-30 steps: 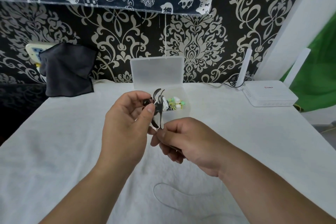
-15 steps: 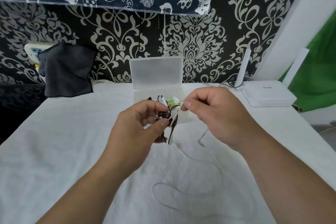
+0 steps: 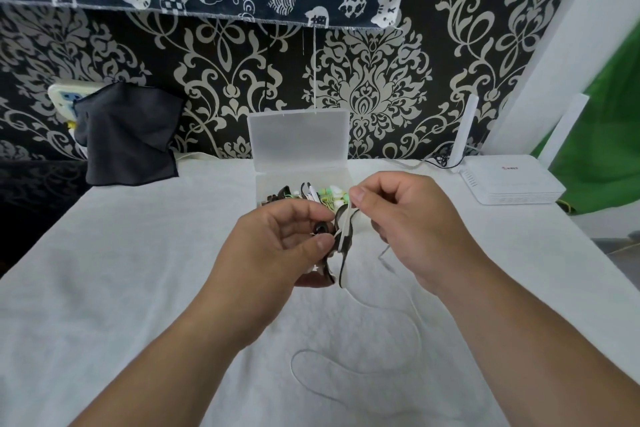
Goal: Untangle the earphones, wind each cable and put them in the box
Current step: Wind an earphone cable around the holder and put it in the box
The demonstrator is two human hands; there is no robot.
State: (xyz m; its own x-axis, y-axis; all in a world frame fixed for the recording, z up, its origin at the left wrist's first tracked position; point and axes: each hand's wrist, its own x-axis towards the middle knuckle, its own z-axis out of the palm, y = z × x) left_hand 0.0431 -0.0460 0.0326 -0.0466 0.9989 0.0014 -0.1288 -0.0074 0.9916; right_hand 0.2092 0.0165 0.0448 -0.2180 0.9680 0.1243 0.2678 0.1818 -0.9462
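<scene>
While your left hand is pinching the black earbud and wound black-and-white flat cable just before the open translucent plastic box, your right hand is gripping that cable's top between thumb and forefinger. It's looking light, limp, snag-prone, so hold near the bud and feed slack gently. Its thin white lead is trailing in loops across the white tablecloth; green-and-white earphones are crowding the box, and the white router is sitting well right.
</scene>
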